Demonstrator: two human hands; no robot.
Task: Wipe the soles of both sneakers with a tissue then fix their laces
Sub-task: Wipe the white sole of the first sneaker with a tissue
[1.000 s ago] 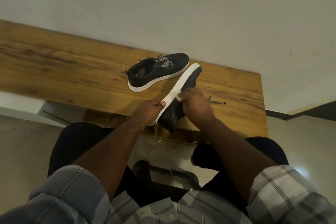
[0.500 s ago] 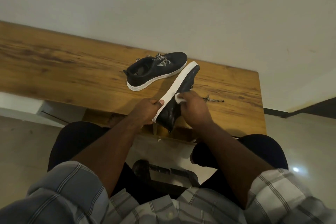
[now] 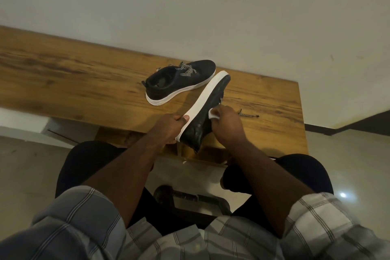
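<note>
Held shoe (image 3: 202, 112): tipped on its side with the dark sole facing right and the white rim facing left; toe toward 1 o'clock over the table (image 3: 73, 78), heel toward 7 o'clock past the table's near edge.
Left hand (image 3: 168, 126): grasps the heel end, thumb lying on the white rim, fingers hidden behind the shoe.
Right hand (image 3: 228, 124): fingers curled, pinching a tissue (image 3: 212, 115) against the sole at about mid-length.
Second shoe (image 3: 179, 81): upright on the table at 11 o'clock from the held one, just beside its toe, laces loose; sole not yet wiped, by my judgement.
Loose lace (image 3: 248, 114): lies on the table at 3 o'clock from the right hand, its other end running behind the hand.
Step in hand: wiping the first sole; the laces come later.
Risk, grip: only the heel is held, so a hard stroke toward the toe could twist the shoe out of the left hand and drop it off the near edge.
Risk, tissue: the sole looks textured; dragging thin paper over it could tear or ball it up, leaving bits behind.
Risk, neighbour: the held toe sits close to the second shoe, so a long push toward 1 o'clock could knock it.
Risk, lace: the trailing lace could catch under the right hand and get pulled about.
Risk, coverage: the toe end is farthest from both hands and may get missed.
</note>
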